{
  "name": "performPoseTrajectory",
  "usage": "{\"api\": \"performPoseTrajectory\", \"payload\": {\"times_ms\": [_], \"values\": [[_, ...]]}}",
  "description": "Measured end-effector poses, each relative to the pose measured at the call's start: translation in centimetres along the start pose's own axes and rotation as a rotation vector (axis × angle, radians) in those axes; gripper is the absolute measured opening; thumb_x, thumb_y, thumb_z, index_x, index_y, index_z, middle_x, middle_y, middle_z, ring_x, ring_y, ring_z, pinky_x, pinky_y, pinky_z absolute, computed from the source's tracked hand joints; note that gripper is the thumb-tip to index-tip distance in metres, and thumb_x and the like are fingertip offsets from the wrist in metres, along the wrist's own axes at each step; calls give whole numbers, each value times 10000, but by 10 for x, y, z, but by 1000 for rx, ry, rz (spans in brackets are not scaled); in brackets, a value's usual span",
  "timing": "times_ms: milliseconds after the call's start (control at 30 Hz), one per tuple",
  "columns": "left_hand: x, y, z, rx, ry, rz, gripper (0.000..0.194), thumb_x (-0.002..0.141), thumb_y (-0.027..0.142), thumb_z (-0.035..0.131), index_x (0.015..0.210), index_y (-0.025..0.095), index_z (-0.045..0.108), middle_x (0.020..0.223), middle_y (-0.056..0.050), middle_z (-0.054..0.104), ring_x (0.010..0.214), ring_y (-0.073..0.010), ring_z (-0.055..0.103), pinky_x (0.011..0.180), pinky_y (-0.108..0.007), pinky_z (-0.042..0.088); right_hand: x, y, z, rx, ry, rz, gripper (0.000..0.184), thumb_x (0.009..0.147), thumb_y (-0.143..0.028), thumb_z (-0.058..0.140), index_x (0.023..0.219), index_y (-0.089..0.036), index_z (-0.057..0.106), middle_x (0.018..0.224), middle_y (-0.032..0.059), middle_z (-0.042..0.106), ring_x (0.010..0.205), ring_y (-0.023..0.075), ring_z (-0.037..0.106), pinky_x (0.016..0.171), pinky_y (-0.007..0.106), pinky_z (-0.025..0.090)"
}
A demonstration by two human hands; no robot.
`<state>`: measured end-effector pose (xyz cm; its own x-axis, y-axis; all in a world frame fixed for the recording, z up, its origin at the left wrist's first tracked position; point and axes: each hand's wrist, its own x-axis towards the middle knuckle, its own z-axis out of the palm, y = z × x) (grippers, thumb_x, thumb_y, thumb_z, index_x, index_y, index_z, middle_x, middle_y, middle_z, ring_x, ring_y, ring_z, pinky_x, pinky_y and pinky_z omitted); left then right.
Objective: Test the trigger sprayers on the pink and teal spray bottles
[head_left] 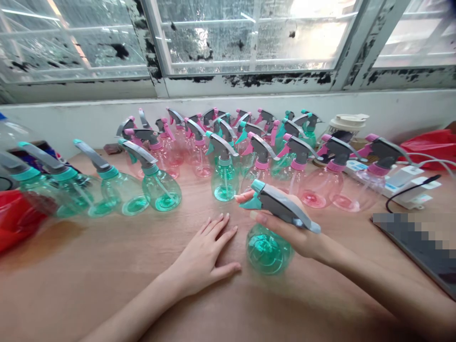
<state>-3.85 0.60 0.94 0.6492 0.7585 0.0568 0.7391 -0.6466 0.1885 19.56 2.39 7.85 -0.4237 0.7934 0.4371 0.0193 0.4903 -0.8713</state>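
Observation:
My right hand (297,232) is wrapped round the neck of a green spray bottle (268,251), just under its grey and teal trigger head. The bottle is upright at the table's middle; whether its base touches the wood I cannot tell. To its left, my left hand (210,254) lies flat on the table (117,289) with fingers spread, holding nothing. Beyond both hands stands another green spray bottle (225,180). A row of pink spray bottles (320,187) stands behind the right hand, and a green one (162,192) leads a group on the left.
Many more pink and green bottles crowd the back by the window wall. On the right are a lidded paper cup (347,124), a white power strip (409,183) with cables, a dark tablet-like slab (420,251) and a red bag (432,147). Another red bag (19,218) lies far left.

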Motion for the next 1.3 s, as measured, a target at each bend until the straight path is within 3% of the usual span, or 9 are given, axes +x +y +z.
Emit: {"api": "performPoseTrajectory", "payload": {"times_ms": [100, 233, 367, 733, 933, 1133, 1300], "values": [[0, 0, 0, 6, 7, 7, 740, 922, 642, 500, 1487, 174, 398, 1565, -169, 308, 1459, -329, 224, 1164, -546, 200, 0, 0, 0, 29, 0, -2, 226, 876, -284, 598, 1088, -206, 595, 1021, 79, 674, 839, 206, 670, 765, 364, 562], [0, 0, 0, 12, 4, 9, 736, 924, 630, 507, 1484, 165, 400, 1566, -171, 304, 1458, -336, 221, 1159, -556, 208, 0, -1, 0, -31, 7, -11, 210, 871, -294, 595, 1065, -212, 592, 926, 64, 661, 813, 212, 665, 782, 402, 572], [1, 1, -1, 18, -4, 13, 730, 925, 628, 507, 1477, 160, 412, 1563, -175, 308, 1456, -340, 226, 1157, -560, 209, 1, -1, 0, -52, 16, -35, 200, 872, -290, 589, 1060, -221, 588, 967, 71, 659, 850, 221, 661, 803, 410, 569], [0, 1, -1, 23, -3, 12, 717, 928, 625, 506, 1478, 175, 408, 1565, -160, 310, 1458, -329, 225, 1157, -557, 216, 0, 1, 0, -52, 14, -23, 181, 883, -273, 593, 1059, -243, 624, 751, -3, 637, 597, 164, 607, 800, 392, 543], [-1, 0, -1, 23, 4, 19, 709, 937, 615, 500, 1485, 176, 400, 1567, -157, 308, 1457, -330, 227, 1161, -554, 209, 2, -2, -1, -26, -7, -29, 175, 875, -257, 607, 1045, -212, 610, 985, 52, 695, 847, 196, 671, 763, 332, 526], [1, 0, -2, 24, 1, 16, 701, 935, 614, 505, 1475, 174, 421, 1554, -155, 339, 1442, -337, 270, 1162, -547, 216, 4, -5, -2, -78, -28, -37, 73, 878, -262, 605, 875, -190, 614, 854, 30, 666, 749, 164, 629, 674, 292, 495], [-1, 1, -1, 39, 3, 11, 701, 935, 616, 503, 1475, 177, 418, 1553, -158, 341, 1441, -335, 272, 1156, -548, 231, 1, -5, -3, -157, 21, -63, 142, 878, -290, 610, 781, -192, 578, 718, -7, 571, 645, 137, 538, 589, 269, 444]]}}
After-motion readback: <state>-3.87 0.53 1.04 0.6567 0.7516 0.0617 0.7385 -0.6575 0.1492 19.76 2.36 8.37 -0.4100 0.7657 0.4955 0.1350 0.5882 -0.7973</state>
